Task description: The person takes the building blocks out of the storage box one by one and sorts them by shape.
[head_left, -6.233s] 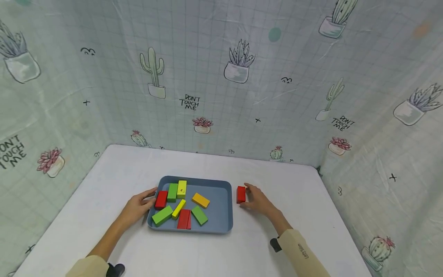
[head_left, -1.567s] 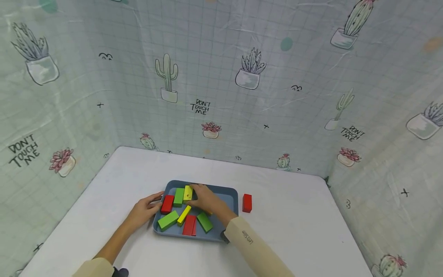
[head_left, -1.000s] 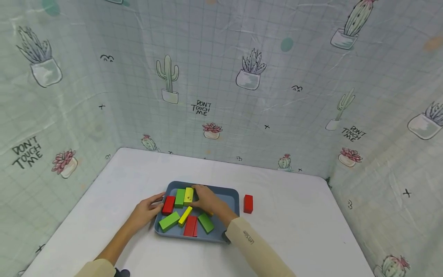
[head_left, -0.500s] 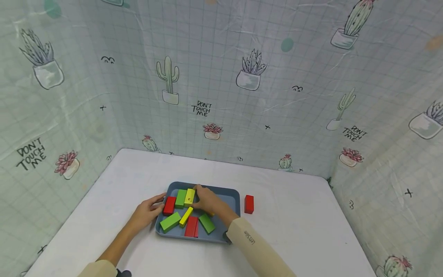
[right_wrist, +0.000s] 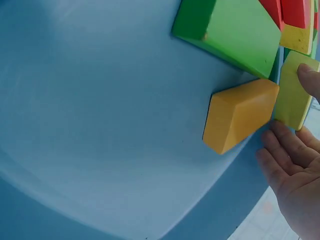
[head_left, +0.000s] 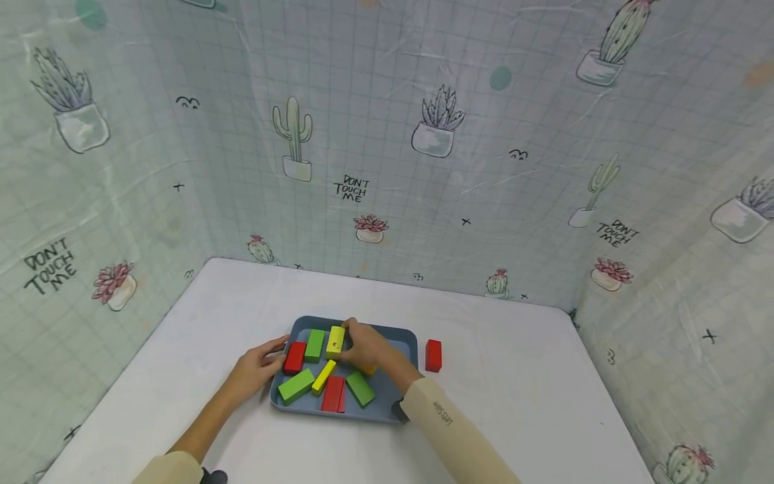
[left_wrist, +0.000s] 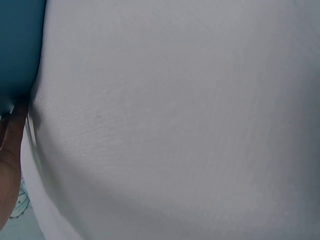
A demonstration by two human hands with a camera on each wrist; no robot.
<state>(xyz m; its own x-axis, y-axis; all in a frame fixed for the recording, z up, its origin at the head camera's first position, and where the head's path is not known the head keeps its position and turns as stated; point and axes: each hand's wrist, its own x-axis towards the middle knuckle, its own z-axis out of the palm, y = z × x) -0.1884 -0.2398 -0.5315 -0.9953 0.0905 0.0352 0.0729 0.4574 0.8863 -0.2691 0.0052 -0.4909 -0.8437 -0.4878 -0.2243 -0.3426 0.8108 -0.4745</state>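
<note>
Inside the blue-grey tray (head_left: 405, 339), my right hand (head_left: 369, 349) pinches a yellow block (head_left: 335, 340) between thumb and fingertips. In the right wrist view the thumb (right_wrist: 310, 80) lies on that block's face, the other fingers at its end. A green block (head_left: 314, 345) stands just left of it, with a gap between them. An orange block (right_wrist: 240, 115) lies beside my right hand, mostly hidden by it in the head view. My left hand (head_left: 256, 371) touches the tray's left side with thumb and fingers; the left wrist view shows a finger (left_wrist: 19, 117) against the wall.
Also in the tray are a red block (head_left: 295, 358), a long green block (head_left: 297, 386), a thin yellow block (head_left: 324, 378), red blocks (head_left: 332, 394) and another green block (head_left: 360, 388). A red block (head_left: 433, 355) stands on the white table (head_left: 514, 390) right of the tray.
Earlier my right hand was at the red block right of the tray; it has moved into the tray. Just now it shifted the yellow block rightward, away from the green one. My left hand stays put.
</note>
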